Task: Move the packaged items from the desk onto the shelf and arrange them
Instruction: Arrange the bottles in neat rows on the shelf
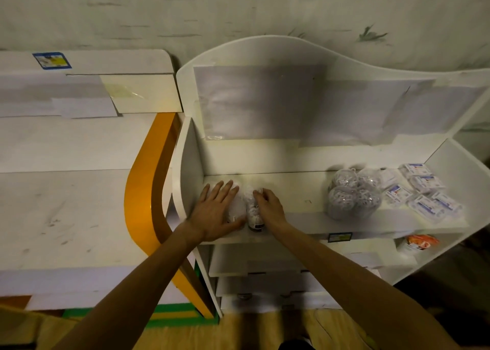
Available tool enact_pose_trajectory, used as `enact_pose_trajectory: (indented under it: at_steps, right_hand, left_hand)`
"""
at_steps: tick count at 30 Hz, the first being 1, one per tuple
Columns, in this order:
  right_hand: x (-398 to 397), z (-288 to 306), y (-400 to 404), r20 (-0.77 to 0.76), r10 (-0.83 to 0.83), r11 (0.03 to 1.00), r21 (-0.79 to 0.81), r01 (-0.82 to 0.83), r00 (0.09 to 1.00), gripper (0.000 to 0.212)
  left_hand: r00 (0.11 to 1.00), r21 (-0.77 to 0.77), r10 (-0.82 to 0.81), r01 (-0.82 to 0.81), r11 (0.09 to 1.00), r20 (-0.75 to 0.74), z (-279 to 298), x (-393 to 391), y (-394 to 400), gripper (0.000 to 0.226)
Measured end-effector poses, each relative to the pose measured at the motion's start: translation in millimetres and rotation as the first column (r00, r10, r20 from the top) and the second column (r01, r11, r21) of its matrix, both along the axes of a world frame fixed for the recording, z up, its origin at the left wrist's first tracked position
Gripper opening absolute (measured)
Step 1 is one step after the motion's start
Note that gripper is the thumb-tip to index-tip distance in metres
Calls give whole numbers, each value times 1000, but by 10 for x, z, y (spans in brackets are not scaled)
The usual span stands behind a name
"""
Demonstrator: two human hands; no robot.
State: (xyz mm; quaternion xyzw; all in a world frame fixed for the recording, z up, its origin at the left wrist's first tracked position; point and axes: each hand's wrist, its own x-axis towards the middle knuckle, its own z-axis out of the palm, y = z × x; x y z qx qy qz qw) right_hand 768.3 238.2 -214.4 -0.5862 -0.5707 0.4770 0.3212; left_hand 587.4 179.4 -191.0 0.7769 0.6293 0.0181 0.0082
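Two clear packets with white contents lie side by side at the left end of the white shelf. My left hand lies flat, fingers spread, on the left packet. My right hand has its fingers curled on the top of the right packet. Further right on the same shelf sit several clear bags of white rings and several flat white-and-blue packets.
The white desk stands to the left, beside an orange curved panel. The shelf's left side wall is close to my left hand. A lower shelf holds an orange-and-white pack. Wooden floor lies below.
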Motion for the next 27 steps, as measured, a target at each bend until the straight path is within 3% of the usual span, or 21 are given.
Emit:
enact_pose_trajectory:
  at_steps: [5,11,27]
  right_hand:
    - [-104,10,-71,107,-33,995,93,23,994,43]
    - [-116,73,-76,45,-7,998,60,4,999,36]
    - [-102,6,-88,31,10,1000,7,-11,999,43]
  left_hand:
    - [1000,10,11,-11,1000,16,-29,-23,-72,95]
    - [999,17,37,-38,999,29,-58,2,-137,101]
    - [995,111,31,-42,993,97,-47,46,-249,91]
